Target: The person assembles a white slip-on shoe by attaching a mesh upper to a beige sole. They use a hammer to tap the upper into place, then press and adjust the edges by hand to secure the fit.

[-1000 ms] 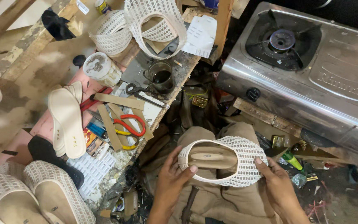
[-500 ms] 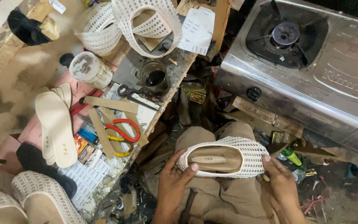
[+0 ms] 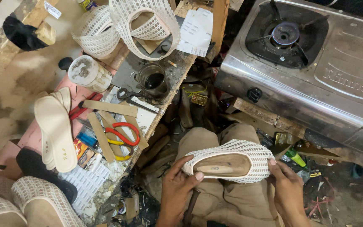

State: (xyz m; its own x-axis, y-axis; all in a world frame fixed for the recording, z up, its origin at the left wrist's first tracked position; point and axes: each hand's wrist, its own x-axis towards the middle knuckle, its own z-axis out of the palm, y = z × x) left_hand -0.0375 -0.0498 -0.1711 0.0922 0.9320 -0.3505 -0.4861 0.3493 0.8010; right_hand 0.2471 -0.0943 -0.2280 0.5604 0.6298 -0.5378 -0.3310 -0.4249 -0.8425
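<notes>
- My left hand (image 3: pixel 177 185) pinches one end of the white mesh shoe upper (image 3: pixel 232 162) stretched over its wooden last (image 3: pixel 223 164); my right hand (image 3: pixel 284 185) grips the other end, above my lap.
- Fitting stage, I judge; next calls for tugging the mesh evenly.

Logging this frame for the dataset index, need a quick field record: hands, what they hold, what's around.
left hand: grips the toe end of the mesh shoe upper, thumb on its edge
right hand: holds the other end of the same piece
held item: white mesh shoe upper stretched over a wooden last, over the person's lap
workbench: left of the hands; red-handled scissors, dark glue cup, cream insoles, loose white mesh uppers
gas stove: upper right, burner unlit
</notes>
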